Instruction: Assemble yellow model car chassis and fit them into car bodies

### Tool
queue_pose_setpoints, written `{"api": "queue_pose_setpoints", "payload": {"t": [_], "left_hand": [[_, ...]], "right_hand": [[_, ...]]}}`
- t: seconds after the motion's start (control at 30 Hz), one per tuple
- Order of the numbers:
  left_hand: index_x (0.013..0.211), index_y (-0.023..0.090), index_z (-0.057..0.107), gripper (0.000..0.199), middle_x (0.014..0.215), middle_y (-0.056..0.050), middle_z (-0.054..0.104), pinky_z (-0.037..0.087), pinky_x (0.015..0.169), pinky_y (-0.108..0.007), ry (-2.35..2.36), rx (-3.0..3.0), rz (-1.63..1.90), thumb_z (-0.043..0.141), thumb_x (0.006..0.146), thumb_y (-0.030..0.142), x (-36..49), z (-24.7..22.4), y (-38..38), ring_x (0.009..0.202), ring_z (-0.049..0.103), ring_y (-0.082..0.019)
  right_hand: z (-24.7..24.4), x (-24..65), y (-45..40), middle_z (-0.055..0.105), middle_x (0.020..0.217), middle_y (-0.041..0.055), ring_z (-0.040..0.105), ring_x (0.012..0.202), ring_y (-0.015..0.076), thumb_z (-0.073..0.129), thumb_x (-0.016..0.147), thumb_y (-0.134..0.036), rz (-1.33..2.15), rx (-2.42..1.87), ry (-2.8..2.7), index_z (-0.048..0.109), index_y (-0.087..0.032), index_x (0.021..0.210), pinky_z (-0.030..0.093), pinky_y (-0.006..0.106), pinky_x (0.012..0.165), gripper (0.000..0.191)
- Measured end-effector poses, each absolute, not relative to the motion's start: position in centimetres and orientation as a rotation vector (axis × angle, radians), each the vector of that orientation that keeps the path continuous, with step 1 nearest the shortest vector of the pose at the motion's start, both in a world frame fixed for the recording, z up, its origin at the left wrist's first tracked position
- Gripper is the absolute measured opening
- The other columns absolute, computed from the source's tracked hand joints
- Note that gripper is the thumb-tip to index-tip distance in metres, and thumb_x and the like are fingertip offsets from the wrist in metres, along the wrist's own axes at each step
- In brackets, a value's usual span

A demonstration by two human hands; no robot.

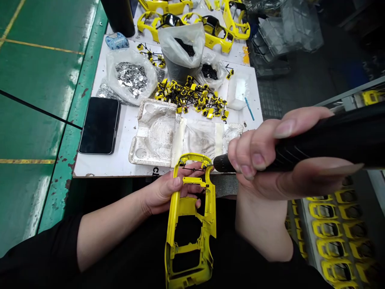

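Observation:
My left hand point(164, 188) grips a yellow toy car body shell point(212, 208) by its upper left side, with several fingers behind the frame. The shell is upright in the picture, its inner side facing me, above my lap. In my right hand point(255, 156) is a black electric screwdriver point(313, 134), held sideways with the fingers wrapped round its barrel. Its tip points left and meets the shell near the upper right corner; whether a screw is there is too small to tell. A thin black part point(194, 169) spans the shell's top end.
A foam block point(156, 132) lies at the table's front edge, with a phone point(99, 125) to its left. Behind are small yellow-black parts point(192, 96), bags of silvery pieces point(132, 78) and black pieces point(186, 48), and more shells point(216, 38). Shells in rows point(326, 228) stand lower right.

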State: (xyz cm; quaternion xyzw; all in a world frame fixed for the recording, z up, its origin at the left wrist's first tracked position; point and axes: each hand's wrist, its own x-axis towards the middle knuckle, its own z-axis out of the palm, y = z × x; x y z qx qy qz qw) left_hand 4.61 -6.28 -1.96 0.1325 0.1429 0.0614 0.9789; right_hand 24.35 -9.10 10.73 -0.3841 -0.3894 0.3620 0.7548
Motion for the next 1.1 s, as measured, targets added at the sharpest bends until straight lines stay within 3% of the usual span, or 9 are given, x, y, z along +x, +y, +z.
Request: {"api": "queue_pose_setpoints", "payload": {"t": [0.17,0.33,0.5,0.77,0.9,1.1], "left_hand": [[0.149,0.029,0.071,0.095,0.166,-0.018,0.056,0.065,0.092,-0.044,0.288,0.267,0.130,0.104,0.069,0.067,4.5,-2.1,-6.3,0.120,0.073,-0.032],[0.151,0.030,0.069,0.094,0.168,-0.019,0.057,0.064,0.093,-0.043,0.273,0.260,0.128,0.104,0.071,0.065,4.4,-2.0,-6.2,0.125,0.074,-0.035],[0.149,0.029,0.069,0.090,0.158,-0.018,0.065,0.064,0.094,-0.044,0.254,0.258,0.136,0.103,0.073,0.064,4.4,-1.9,-6.2,0.123,0.074,-0.033],[0.150,0.029,0.069,0.094,0.175,-0.020,0.047,0.065,0.094,-0.044,0.283,0.274,0.127,0.103,0.071,0.067,4.5,-1.9,-6.3,0.125,0.072,-0.035],[0.148,0.029,0.069,0.088,0.169,-0.018,0.055,0.066,0.094,-0.043,0.254,0.259,0.141,0.103,0.074,0.063,4.5,-1.8,-6.2,0.122,0.072,-0.030],[0.147,0.031,0.072,0.084,0.169,-0.016,0.057,0.066,0.095,-0.043,0.251,0.246,0.153,0.103,0.075,0.061,4.5,-1.8,-6.2,0.119,0.073,-0.027]], "right_hand": [[10.5,24.2,-9.3,0.057,0.064,-0.0069,0.048,0.045,0.0077,0.105,0.080,-0.045,0.795,-0.845,-0.826,0.079,-0.027,0.097,0.045,0.021,0.041,0.036],[10.5,24.1,-9.5,0.060,0.069,-0.0052,0.052,0.049,0.0098,0.104,0.081,-0.046,0.793,-0.886,-0.828,0.079,-0.027,0.100,0.048,0.024,0.043,0.037],[11.1,23.5,-9.3,0.059,0.066,-0.0058,0.049,0.047,0.0088,0.104,0.081,-0.046,0.753,-0.929,-0.772,0.080,-0.026,0.096,0.045,0.024,0.042,0.035],[11.6,23.0,-9.1,0.059,0.061,-0.0066,0.046,0.044,0.0108,0.106,0.075,-0.048,0.712,-1.004,-0.693,0.077,-0.026,0.092,0.040,0.026,0.041,0.040],[11.8,23.0,-8.9,0.058,0.058,-0.0070,0.044,0.042,0.0107,0.109,0.070,-0.046,0.713,-1.030,-0.679,0.074,-0.026,0.087,0.038,0.027,0.039,0.044],[11.5,23.2,-9.2,0.058,0.061,-0.0063,0.044,0.044,0.0106,0.106,0.075,-0.051,0.708,-1.034,-0.688,0.076,-0.027,0.091,0.041,0.026,0.039,0.041]]}}
